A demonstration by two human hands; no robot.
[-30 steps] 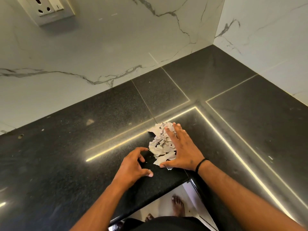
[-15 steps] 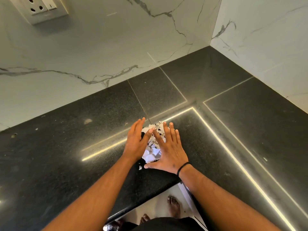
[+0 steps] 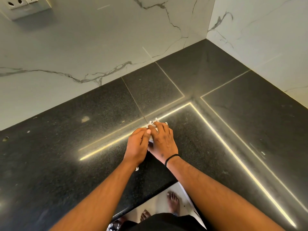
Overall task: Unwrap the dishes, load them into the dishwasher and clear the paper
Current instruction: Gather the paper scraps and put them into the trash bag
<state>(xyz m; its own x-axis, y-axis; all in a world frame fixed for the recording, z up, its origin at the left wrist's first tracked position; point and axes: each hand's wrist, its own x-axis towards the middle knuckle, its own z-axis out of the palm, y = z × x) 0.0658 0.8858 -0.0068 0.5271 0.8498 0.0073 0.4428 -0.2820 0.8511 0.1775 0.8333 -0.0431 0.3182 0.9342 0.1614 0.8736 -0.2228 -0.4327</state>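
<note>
A small heap of torn white paper scraps (image 3: pixel 154 123) lies on the black granite counter (image 3: pixel 66 147), mostly hidden under my hands. My left hand (image 3: pixel 137 145) curls round the heap from the left, its thumb pressed against the paper. My right hand (image 3: pixel 162 140) cups the heap from the right, fingers bent over its top. The two hands meet above the scraps and squeeze them together. One stray scrap (image 3: pixel 137 168) lies by my left wrist. No dishes and no dishwasher are in view.
White marble walls (image 3: pixel 100 47) close the counter's corner at the back and right. A wall socket (image 3: pixel 25 5) sits at top left. The counter's front edge (image 3: pixel 146 195) runs just below my forearms, with the floor and my bare feet (image 3: pixel 173 202) beyond it.
Both hands went from lying flat beside the spread scraps to curling over them. The heap has been pushed together and is now almost covered.
</note>
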